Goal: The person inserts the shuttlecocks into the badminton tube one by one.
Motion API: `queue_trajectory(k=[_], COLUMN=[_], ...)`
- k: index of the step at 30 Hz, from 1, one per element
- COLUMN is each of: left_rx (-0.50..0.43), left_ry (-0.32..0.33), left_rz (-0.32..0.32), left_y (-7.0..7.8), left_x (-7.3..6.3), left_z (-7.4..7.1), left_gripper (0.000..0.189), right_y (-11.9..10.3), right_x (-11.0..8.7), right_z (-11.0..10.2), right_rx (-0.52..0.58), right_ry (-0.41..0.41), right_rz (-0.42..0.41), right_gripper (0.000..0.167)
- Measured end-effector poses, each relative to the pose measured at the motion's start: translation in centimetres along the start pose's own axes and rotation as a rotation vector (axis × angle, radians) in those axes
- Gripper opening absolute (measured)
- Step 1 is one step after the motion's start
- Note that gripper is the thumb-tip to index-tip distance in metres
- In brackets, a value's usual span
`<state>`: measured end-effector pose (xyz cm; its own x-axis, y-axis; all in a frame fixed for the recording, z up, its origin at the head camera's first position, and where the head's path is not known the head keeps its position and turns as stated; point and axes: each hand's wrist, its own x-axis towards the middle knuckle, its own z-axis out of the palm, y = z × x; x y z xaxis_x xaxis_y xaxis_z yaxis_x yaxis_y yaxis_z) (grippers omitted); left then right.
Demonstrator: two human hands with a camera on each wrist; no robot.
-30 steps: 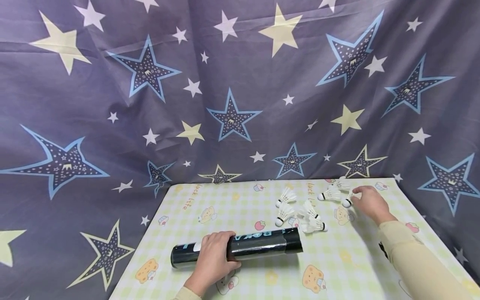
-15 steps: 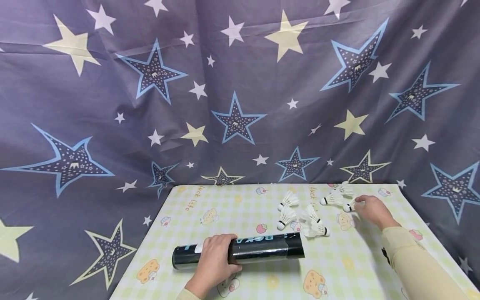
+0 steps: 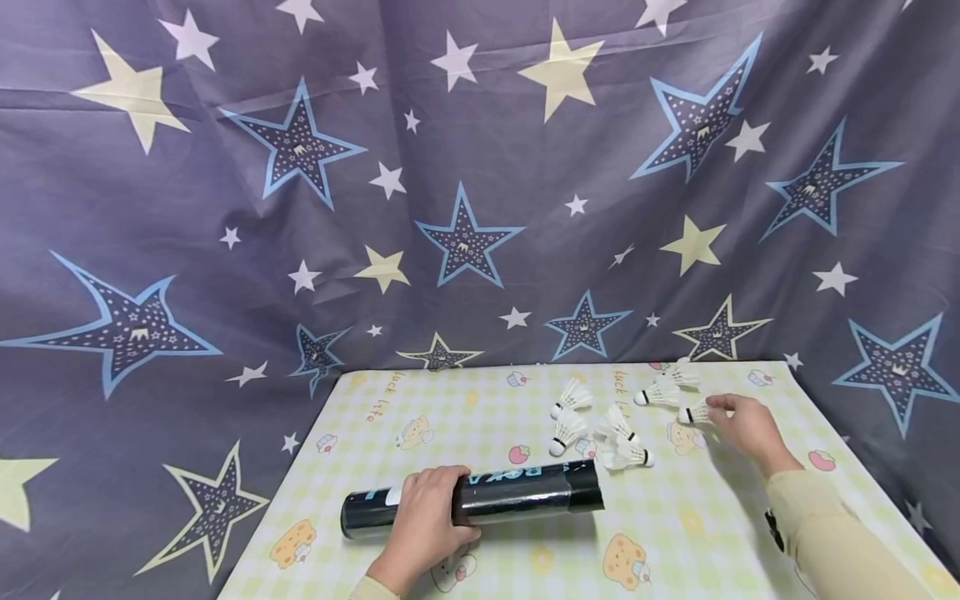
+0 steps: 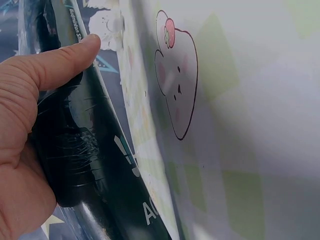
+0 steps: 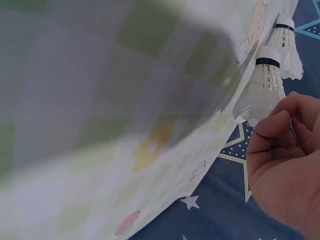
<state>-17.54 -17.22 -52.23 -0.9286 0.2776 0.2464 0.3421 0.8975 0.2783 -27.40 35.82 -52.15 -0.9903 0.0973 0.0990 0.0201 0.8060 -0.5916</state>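
Note:
My left hand (image 3: 427, 518) grips a black shuttlecock tube (image 3: 528, 492) around its body, thumb along the near side. The tube lies crosswise over the near part of the table, its right end pointing toward the shuttlecocks; blue lettering runs along its top. My right hand (image 3: 752, 431) pinches a white shuttlecock (image 3: 694, 413) by the feather skirt between thumb and fingers. Its cork points left, away from the palm. In the right wrist view the held shuttlecock (image 5: 265, 82) shows a dark band below the cork, and a second shuttlecock (image 5: 286, 47) sits just beyond it.
Two shuttlecocks (image 3: 662, 392) lie close behind the held one. Several more (image 3: 570, 429) are clustered in the middle, just beyond the tube's right end. A checked cloth with cartoon prints (image 3: 450, 400) covers the table. A star-patterned curtain (image 3: 480, 317) hangs at its back edge.
My right hand has come slightly nearer, and the pinched shuttlecock has swung from slanting to nearly level, cork leftward. The left hand and tube stay in place; the head view shifts slightly.

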Motion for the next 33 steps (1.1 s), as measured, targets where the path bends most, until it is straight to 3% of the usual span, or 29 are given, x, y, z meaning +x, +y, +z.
queue_trajectory(k=[10,16,19,24,29,33], left_rx=[0.002,-0.002,0.001,0.012,0.012,0.015], left_ry=[0.002,-0.001,0.004,0.008,0.007,0.014], left_rz=[-0.001,-0.01,-0.008,-0.005,-0.003,0.003], left_y=[0.1,0.1,0.1,0.0,0.0,0.1], left_x=[0.2,0.2,0.3,0.5,0.6,0.8], left_z=[0.3,0.3,0.2,0.2,0.4,0.6], left_gripper=[0.084,0.084,0.084,0.084,0.084,0.084], right_y=[-0.1,-1.0,-1.8,-3.4,-4.8,-5.9], right_x=[-3.2,-5.1,-6.0,-7.3,-8.9,-10.0], right_z=[0.3,-0.1,-0.3,-0.4,-0.2,0.5], right_rx=[0.19,0.408,0.549,0.784,0.897,0.907], right_ry=[0.026,-0.029,-0.046,-0.083,-0.148,-0.193], right_rz=[0.087,0.177,0.164,0.115,0.084,0.074], right_gripper=[0.043,0.055,0.049,0.018,0.024,0.024])
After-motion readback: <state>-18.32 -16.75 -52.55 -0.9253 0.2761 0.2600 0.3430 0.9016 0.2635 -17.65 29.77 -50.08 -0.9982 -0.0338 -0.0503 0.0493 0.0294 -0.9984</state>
